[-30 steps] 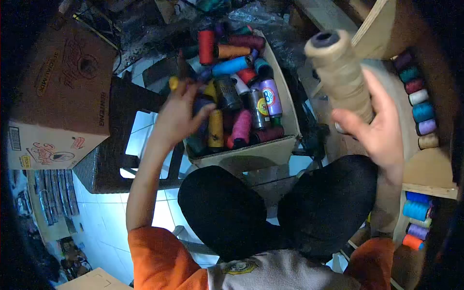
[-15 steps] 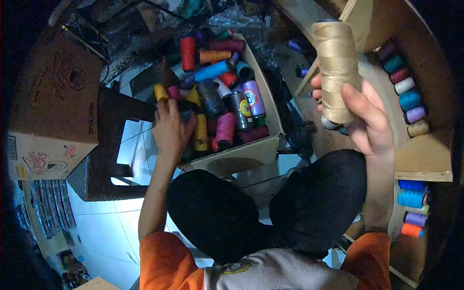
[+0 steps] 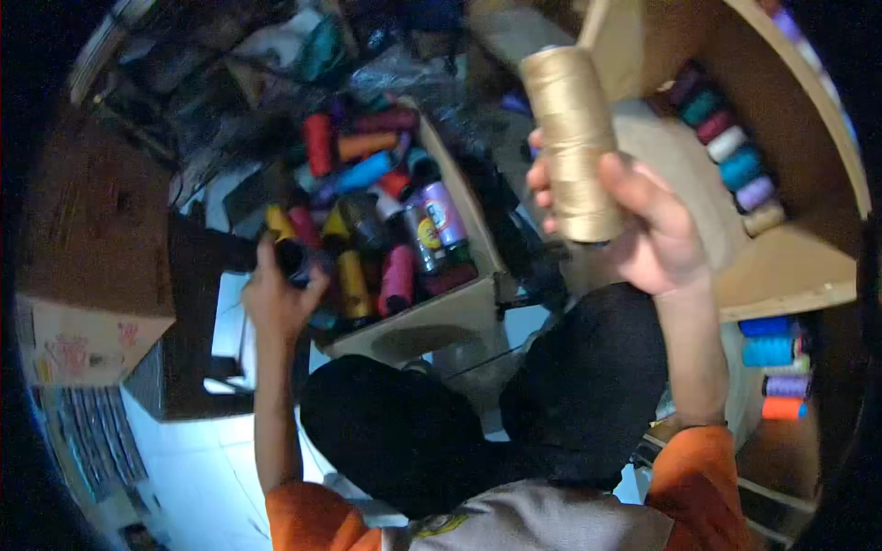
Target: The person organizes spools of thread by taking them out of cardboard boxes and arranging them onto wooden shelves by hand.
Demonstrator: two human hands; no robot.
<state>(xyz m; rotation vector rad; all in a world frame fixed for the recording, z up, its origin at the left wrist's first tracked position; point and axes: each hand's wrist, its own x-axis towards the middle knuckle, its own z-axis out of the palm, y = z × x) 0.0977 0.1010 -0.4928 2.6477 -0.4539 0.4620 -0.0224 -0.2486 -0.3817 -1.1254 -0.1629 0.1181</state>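
My right hand [image 3: 654,216] is wrapped round a tall cone of beige thread [image 3: 571,147], held up and slightly tilted to the right of the box. Over the left side of an open cardboard box [image 3: 418,332], my left hand [image 3: 278,298] has thumb and fingers closed round a dark thread spool [image 3: 294,262], blurred by motion. The box is heaped with thread spools: a red one [image 3: 318,144], a bright blue one [image 3: 366,172], a pink one [image 3: 397,278], a yellow one [image 3: 353,285] and a lilac one with a label [image 3: 445,216].
On the right, a wooden shelf unit [image 3: 790,275] holds a row of coloured spools, among them a teal one [image 3: 740,167], with more such as an orange one [image 3: 784,408] in the lower compartment. A printed carton [image 3: 96,248] stands at left on a dark stand [image 3: 184,367].
My left hand has pulled back a little and now shows a dark spool in its grip. The view has turned; the beige cone remains in my right hand, tilted more.
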